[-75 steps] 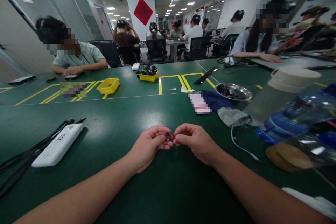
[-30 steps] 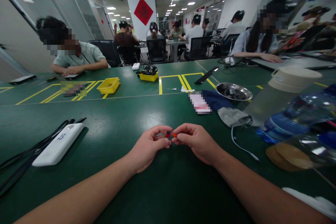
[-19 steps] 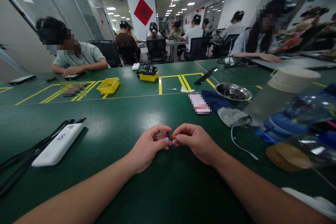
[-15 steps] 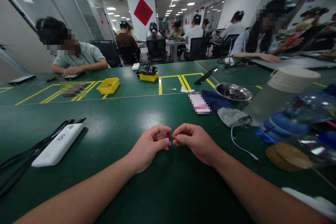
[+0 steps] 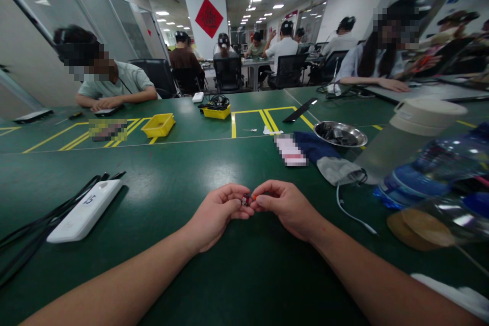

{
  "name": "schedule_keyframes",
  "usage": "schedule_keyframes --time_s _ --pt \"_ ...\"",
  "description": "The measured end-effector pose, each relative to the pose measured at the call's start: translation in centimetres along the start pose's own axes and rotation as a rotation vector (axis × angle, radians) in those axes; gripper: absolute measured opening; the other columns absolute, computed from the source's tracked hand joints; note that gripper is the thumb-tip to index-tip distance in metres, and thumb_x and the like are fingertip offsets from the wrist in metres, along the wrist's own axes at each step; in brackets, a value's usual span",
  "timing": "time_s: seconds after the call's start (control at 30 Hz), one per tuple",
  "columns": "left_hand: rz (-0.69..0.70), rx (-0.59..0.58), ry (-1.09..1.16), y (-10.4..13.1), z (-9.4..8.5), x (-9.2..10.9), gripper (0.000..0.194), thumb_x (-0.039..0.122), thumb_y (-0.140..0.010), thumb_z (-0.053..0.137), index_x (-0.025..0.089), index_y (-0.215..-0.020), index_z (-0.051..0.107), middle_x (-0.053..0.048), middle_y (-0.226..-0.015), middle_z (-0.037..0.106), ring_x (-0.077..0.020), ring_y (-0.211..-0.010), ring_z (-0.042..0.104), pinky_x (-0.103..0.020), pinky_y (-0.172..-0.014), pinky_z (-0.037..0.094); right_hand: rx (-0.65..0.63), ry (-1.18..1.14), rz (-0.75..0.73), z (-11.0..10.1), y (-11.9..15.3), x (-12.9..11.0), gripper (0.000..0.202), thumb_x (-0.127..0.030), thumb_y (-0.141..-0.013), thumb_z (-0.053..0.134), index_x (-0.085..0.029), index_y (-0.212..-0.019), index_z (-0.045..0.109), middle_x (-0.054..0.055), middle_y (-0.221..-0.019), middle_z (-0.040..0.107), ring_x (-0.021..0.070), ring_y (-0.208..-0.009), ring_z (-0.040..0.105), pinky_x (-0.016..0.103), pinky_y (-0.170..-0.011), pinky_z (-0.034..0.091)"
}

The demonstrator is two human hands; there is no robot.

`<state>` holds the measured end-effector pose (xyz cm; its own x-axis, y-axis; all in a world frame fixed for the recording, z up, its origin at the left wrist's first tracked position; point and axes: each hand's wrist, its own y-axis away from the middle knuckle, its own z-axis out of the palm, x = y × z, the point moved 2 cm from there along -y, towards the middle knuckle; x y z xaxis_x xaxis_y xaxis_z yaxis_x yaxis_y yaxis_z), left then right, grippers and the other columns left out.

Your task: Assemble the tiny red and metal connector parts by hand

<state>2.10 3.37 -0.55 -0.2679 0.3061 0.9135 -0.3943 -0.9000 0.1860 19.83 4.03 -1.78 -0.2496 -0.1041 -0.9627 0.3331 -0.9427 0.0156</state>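
Just above the green table (image 5: 160, 224), my two hands meet near the middle of the head view. My left hand (image 5: 223, 211) pinches a small red and silver piece (image 5: 245, 199) between thumb and fingers. A small orange piece (image 5: 255, 197) is in the fingertips of my right hand (image 5: 284, 206), mostly covered by them. The two pieces are close together; whether they touch is too small to tell.
A white power bank (image 5: 86, 211) with black cables lies at left. Farther back are yellow trays (image 5: 158, 125), a phone (image 5: 291, 150) and a metal bowl (image 5: 340, 134). Bottles (image 5: 420, 168) and a pouch (image 5: 338, 169) stand or lie at right. People sit across the table.
The red piece in my left hand has turned from upright to tilted, and the fingertips of both hands have come closer together. Their grips remain closed.
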Motion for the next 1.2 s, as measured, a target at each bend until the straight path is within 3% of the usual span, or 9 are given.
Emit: schedule_keyframes --time_s 0.77,1.2 --pt "0.012 -0.023 -0.024 0.12 0.06 0.13 0.029 0.005 -0.078 0.061 0.014 -0.105 0.064 -0.007 -0.09 0.069 -0.0135 -0.077 0.066 -0.026 -0.073 0.05 -0.002 -0.047 0.009 0.09 0.2 -0.58 0.011 -0.019 -0.075 0.074 -0.017 -0.085 0.072 0.004 -0.08 0.073 0.0154 -0.073 0.067 0.032 -0.072 0.051" --pt "0.007 0.002 -0.002 0.08 0.05 0.18 0.025 0.007 -0.078 0.066 0.013 -0.103 0.064 -0.008 -0.092 0.071 -0.0134 -0.082 0.069 -0.023 -0.078 0.051 -0.031 -0.121 0.036 0.11 0.3 -0.91 0.009 -0.018 -0.076 0.073 -0.016 -0.084 0.073 0.005 -0.081 0.073 0.0152 -0.075 0.068 0.03 -0.075 0.051"
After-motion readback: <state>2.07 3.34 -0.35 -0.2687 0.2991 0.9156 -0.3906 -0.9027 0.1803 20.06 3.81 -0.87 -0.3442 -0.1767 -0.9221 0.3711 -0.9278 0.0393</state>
